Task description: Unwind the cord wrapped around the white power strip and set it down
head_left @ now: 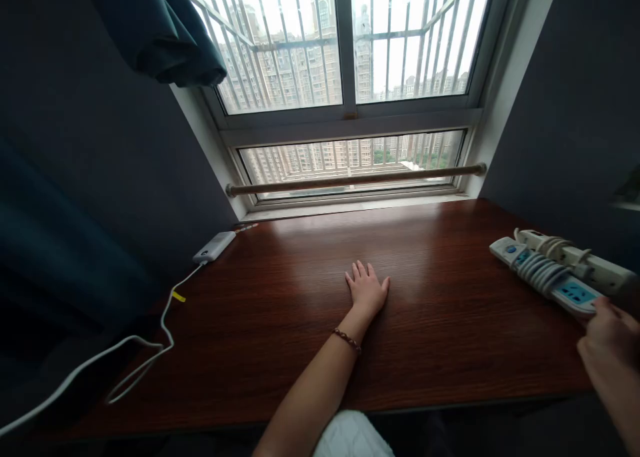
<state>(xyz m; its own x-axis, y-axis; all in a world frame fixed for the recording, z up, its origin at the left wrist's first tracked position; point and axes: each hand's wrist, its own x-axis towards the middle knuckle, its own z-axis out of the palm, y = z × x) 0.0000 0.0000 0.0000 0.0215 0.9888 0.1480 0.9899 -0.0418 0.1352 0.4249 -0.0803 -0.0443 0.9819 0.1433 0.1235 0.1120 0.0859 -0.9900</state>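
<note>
At the desk's (310, 324) right edge, right hand (607, 340) grips the near end of the power strip (555, 277), left hand (367, 290) flat, open on wood; looks like pickup stage, next needs clean lift.

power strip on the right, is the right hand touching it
Touching. The head view shows the right hand with its fingers meeting the near end of the power strip, no gap between them. The left hand lies flat on the desk.
</note>
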